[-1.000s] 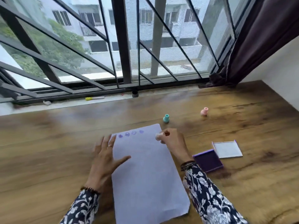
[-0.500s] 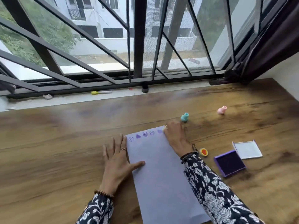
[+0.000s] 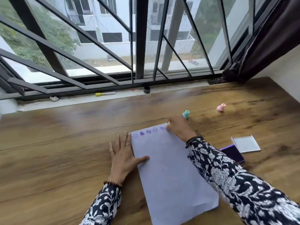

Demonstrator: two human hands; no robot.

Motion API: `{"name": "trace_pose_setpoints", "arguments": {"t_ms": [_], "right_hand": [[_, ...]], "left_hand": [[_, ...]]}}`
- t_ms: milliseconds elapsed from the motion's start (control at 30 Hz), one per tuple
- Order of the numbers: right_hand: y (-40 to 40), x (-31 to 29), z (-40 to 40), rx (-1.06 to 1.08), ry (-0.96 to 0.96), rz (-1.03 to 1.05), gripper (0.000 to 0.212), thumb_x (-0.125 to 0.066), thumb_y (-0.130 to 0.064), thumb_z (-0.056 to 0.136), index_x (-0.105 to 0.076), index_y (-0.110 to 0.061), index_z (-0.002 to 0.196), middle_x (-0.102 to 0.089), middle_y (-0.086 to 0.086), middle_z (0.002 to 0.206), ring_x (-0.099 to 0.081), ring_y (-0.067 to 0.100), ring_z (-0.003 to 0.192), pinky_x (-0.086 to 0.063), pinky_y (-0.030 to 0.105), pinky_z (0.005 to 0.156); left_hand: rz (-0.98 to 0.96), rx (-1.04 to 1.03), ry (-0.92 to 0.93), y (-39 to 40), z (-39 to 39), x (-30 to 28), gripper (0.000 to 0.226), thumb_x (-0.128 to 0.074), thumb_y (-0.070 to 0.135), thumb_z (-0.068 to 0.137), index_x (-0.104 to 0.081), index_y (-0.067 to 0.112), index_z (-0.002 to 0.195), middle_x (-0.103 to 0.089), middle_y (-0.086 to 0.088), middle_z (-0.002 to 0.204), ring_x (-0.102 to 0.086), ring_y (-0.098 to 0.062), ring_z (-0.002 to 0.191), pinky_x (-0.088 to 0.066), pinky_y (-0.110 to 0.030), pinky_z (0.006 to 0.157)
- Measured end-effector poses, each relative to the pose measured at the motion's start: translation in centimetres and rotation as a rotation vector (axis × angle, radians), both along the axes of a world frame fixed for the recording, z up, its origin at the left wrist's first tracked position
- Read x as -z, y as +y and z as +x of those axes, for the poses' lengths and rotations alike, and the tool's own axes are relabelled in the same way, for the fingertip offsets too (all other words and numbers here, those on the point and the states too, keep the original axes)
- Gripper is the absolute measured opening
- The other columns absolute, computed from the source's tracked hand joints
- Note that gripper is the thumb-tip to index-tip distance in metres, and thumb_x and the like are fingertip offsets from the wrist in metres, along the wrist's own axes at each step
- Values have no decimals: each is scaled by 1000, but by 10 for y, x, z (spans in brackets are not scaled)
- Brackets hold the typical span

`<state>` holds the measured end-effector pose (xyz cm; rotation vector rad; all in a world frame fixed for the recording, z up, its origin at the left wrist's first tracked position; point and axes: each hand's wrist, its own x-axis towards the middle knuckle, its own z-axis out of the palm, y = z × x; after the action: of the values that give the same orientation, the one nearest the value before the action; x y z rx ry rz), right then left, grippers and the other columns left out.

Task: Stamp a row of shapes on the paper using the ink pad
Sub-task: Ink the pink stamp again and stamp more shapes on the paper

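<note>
Head view: the paper (image 3: 170,168) is pinned flat by the left hand (image 3: 124,155), fingers spread. A stamp (image 3: 169,123) is pinched in the right hand (image 3: 177,127), extending the row.

On the table (image 3: 65,151) the paper (image 3: 170,176) lies in the middle with the row of stamped shapes (image 3: 148,131) along its far edge, the left hand (image 3: 125,156) on its left edge, the right hand (image 3: 178,127) at its far right corner, two stampers (image 3: 186,114) beyond, and the ink pad (image 3: 233,154) and lid (image 3: 246,143) to the right.
</note>
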<state>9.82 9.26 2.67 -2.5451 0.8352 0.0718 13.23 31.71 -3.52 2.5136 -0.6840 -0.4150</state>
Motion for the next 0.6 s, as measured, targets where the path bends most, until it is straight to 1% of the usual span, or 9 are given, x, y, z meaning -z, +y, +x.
{"name": "trace_pose_setpoints", "arguments": {"t_ms": [33, 67, 133, 200, 267, 333, 400, 500, 600], "right_hand": [[-4, -2, -4, 90, -66, 111, 10, -61, -8, 75, -58, 0, 70, -64, 23, 81, -60, 30, 77, -47, 34, 63], [-9, -5, -10, 176, -162, 219, 15, -67, -11, 74, -58, -4, 64, -64, 20, 77, -61, 26, 73, -47, 32, 62], [-13, -15, -31, 355, -372, 445, 22, -75, -15, 70, -59, -8, 57, -63, 9, 68, -59, 17, 63, -50, 29, 62], [-18, -27, -55, 449, -510, 639, 13, -76, -13, 70, -69, -2, 73, -61, 3, 63, -55, 6, 53, -48, 17, 54], [-25, -39, -77, 485, -581, 803, 17, -73, -6, 74, -69, 4, 87, -64, 0, 61, -56, 0, 48, -45, 9, 47], [-34, -50, -100, 496, -627, 926, 20, -69, -4, 77, -67, 6, 95, -68, 2, 70, -62, 4, 58, -52, 9, 53], [-43, -57, -120, 521, -647, 1005, 21, -66, -3, 80, -65, 7, 98, -67, 6, 78, -61, 9, 64, -54, 11, 59], [-57, -58, -145, 560, -665, 1065, 13, -64, -4, 81, -67, 3, 92, -68, 4, 73, -60, 12, 65, -54, 11, 59], [-70, -55, -165, 599, -704, 1177, 7, -60, -3, 83, -67, -6, 84, -70, 0, 68, -61, 11, 67, -56, 13, 60]], "left_hand": [[-2, -1, 1, 0, -1, -1, 113, -61, 70, 63, 0, 23, 146, 4, 6, 158, 15, -15, 143, 17, -46, 113], [-6, -3, 1, 0, -2, -2, 113, -61, 70, 63, 1, 23, 145, 5, 6, 158, 15, -15, 142, 17, -46, 114], [-6, -4, 2, 1, -1, -3, 115, -61, 70, 63, 6, 24, 145, 11, 4, 157, 18, -15, 142, 17, -47, 113], [-10, -11, 8, 2, 0, -6, 117, -62, 70, 63, 9, 26, 144, 16, 2, 156, 18, -17, 142, 16, -51, 113], [-45, -45, 0, -1, -2, -11, 114, -65, 67, 63, 4, 27, 145, 14, 3, 157, 14, -20, 143, 13, -56, 112], [-107, -52, -47, -13, -11, -20, 105, -67, 63, 65, -8, 27, 145, 6, 5, 157, 7, -21, 144, 7, -57, 112], [-127, 8, -118, -35, -26, -28, 90, -66, 57, 70, -21, 28, 142, -6, 6, 157, 0, -19, 144, 0, -52, 113], [-128, 134, -152, -77, -58, -37, 69, -61, 53, 77, -32, 33, 136, -21, 10, 154, -6, -14, 143, 0, -46, 114], [-158, 226, -139, -113, -87, -38, 58, -57, 52, 81, -38, 34, 133, -30, 12, 150, -12, -11, 142, -4, -44, 114]]}}
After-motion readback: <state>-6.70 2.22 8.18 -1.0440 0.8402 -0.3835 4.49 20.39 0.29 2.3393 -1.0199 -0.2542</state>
